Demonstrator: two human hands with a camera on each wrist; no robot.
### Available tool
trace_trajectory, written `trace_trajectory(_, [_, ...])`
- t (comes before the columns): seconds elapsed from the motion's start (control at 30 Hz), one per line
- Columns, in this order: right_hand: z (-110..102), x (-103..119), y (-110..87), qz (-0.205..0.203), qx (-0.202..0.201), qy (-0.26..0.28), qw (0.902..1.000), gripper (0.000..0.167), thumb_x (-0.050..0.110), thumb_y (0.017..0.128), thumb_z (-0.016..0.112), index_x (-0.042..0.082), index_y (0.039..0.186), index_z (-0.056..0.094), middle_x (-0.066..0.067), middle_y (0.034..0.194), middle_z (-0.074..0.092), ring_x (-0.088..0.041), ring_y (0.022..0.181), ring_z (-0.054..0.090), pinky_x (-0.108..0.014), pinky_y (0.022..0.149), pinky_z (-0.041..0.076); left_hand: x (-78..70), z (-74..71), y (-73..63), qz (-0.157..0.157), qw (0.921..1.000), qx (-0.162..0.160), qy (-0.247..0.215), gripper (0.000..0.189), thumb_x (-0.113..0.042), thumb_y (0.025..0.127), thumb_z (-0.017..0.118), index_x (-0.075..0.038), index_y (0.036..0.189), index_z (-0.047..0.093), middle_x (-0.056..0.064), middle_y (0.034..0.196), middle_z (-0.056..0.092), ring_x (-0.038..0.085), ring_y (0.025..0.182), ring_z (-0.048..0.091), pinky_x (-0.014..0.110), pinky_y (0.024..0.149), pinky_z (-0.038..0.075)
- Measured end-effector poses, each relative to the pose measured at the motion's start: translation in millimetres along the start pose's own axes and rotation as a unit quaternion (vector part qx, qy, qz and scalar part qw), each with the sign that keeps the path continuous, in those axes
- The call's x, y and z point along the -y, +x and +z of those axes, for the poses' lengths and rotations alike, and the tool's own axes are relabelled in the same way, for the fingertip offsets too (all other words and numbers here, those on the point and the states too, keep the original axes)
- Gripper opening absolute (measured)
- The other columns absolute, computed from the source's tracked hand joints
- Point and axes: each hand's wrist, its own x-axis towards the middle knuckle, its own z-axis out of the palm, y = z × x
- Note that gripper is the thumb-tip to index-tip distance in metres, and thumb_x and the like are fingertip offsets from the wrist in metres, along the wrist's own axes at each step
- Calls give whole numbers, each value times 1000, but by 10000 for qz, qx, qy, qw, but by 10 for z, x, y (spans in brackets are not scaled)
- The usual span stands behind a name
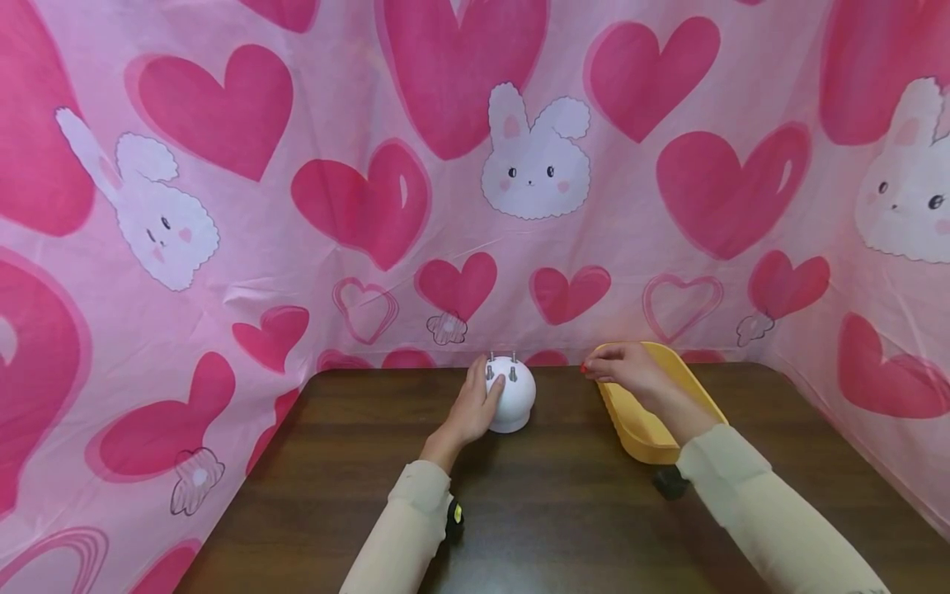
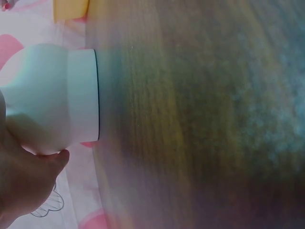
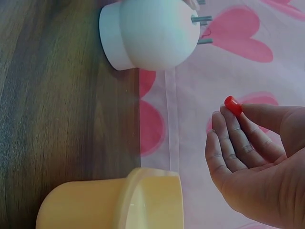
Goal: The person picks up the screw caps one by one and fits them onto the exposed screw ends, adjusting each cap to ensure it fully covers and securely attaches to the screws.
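A white ball-shaped stand point(image 1: 521, 398) with a short round base rests on the brown table, several metal pegs point(image 1: 513, 374) sticking up from its top. My left hand point(image 1: 469, 406) holds it from the left side, thumb on the near face; the other fingers are mostly hidden behind it. Between thumb and forefinger, my right hand point(image 1: 631, 368) pinches a small red cylindrical piece point(image 3: 233, 105). That hand is above the far left part of a yellow tray point(image 1: 620, 427), to the right of the stand and apart from it. In the left wrist view, the thumb point(image 2: 56, 164) touches the stand's lower edge.
The yellow tray stands on the right of the table point(image 1: 549, 520), partly covered by the right forearm. A pink cloth point(image 1: 460, 223) with hearts and rabbits hangs behind the table and along both sides. Dark wrist devices point(image 1: 455, 518) show under the sleeves.
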Motion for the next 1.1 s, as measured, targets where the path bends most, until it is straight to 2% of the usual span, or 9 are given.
trace_trajectory(0.2, [51,36,7,40,-33,6,10000,32,19,101,66,-5,122,69,-17,114,73,-33,108,70,-46,100,53,28,17,20,2,10000,-28,-34,72,-45,109,40,-1,161,17,20,165,22,41,149,30,59,119,25])
trace_trajectory(0.37, [95,53,17,-42,-32,12,10000,33,18,101,66,-6,122,69,-18,114,73,-37,112,68,-46,101,53,52,33,36,-109,9999,30,-17,74,-48,108,40,-4,162,16,18,166,20,39,150,29,57,120,24])
trace_trajectory(0.5, [124,53,36,-128,-35,4,9999,33,18,101,65,-7,122,68,-19,114,72,-37,112,68,-47,102,52,50,33,37,-73,10000,12,-15,74,-48,108,39,-3,161,17,19,165,21,41,149,30,59,119,25])
trace_trajectory(0.83, [235,92,48,128,-363,-3,9993,35,27,99,68,4,126,69,-14,121,71,-29,112,67,-45,107,48,56,34,45,-49,10000,2,28,72,-48,109,38,-3,161,17,19,165,21,41,149,29,57,120,25])
trace_trajectory(1.1, [311,109,57,-33,-561,125,9983,36,27,99,69,4,127,69,-17,122,70,-31,112,66,-46,107,47,94,50,54,-101,9999,67,-32,73,-48,108,39,-6,163,15,17,166,19,38,151,27,54,122,23])
